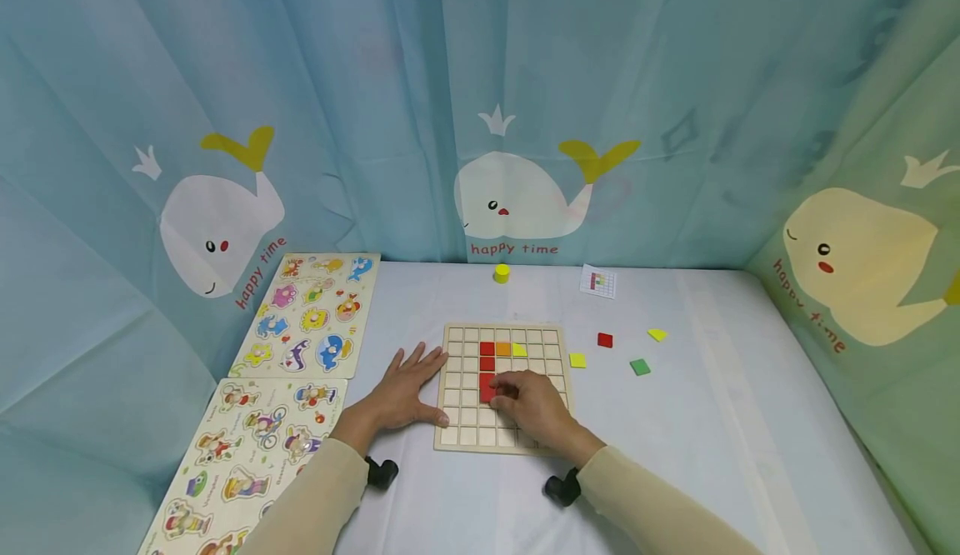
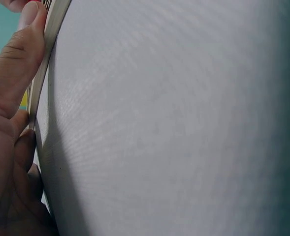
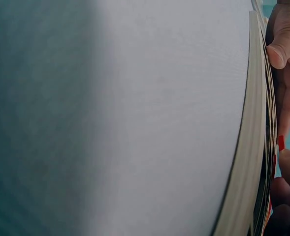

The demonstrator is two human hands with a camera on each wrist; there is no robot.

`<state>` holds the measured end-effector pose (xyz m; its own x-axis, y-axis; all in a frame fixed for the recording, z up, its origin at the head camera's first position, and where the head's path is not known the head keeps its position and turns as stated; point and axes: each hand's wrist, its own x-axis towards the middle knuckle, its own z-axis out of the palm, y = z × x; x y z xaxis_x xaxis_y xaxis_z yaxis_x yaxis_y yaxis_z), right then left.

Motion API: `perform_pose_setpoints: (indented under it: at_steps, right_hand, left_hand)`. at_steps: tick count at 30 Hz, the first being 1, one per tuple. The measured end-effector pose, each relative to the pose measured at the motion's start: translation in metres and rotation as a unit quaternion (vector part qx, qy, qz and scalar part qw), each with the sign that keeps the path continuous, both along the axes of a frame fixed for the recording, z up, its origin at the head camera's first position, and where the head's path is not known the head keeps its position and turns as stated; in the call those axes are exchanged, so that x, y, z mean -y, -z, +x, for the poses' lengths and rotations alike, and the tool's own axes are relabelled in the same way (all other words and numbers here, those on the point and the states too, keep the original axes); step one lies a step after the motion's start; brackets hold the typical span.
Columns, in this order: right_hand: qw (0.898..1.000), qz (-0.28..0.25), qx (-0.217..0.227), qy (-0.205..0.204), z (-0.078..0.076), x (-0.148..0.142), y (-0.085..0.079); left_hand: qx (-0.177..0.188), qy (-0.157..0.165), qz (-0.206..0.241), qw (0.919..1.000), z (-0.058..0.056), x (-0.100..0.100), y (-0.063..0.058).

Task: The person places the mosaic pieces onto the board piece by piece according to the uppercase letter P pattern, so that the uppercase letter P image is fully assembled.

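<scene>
Beige sleeves (image 1: pixel 652 501) flank a part-filled wooden grid (image 1: pixel 469 380), left fingers (image 1: pixel 429 367) spread, right fingers (image 1: pixel 507 380) pinching a red square (image 1: pixel 485 390), four tiles (image 1: pixel 640 367) unplaced.

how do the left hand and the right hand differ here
The left hand has its fingers spread; the right hand curls its fingers, pinching a red tile.
The left hand touches the left edge of the board, while the right hand is over its squares.
Both come out of cream sleeves.

Left sleeve (image 1: pixel 321 488), right sleeve (image 1: pixel 652 501): plain pale beige. Beside each, small black wrist camera (image 1: pixel 383 474), rounded end.
</scene>
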<state>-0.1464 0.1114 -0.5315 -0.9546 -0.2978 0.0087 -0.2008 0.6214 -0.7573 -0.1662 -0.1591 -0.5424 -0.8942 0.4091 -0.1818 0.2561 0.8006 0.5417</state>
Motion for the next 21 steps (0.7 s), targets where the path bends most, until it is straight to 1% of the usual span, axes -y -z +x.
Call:
perform_pose_setpoints:
  at_steps: [9,16,21]
  right_hand:
    - [0.999,0.047,-0.016,-0.015,0.0009,0.0018,-0.0003]
    - [0.998,0.054,-0.024,-0.023,0.0006,0.0014,-0.0004]
    - [0.998,0.056,-0.026,-0.022,0.0009,0.0011,0.0002]
  left_hand:
    - [-0.002,-0.001,0.004,1.0,0.0007,0.0,-0.0002]
    - [0.002,-0.001,0.006,1.0,0.0014,0.0,-0.0018]
    - [0.001,-0.002,0.006,1.0,0.0012,0.0001,-0.0008]
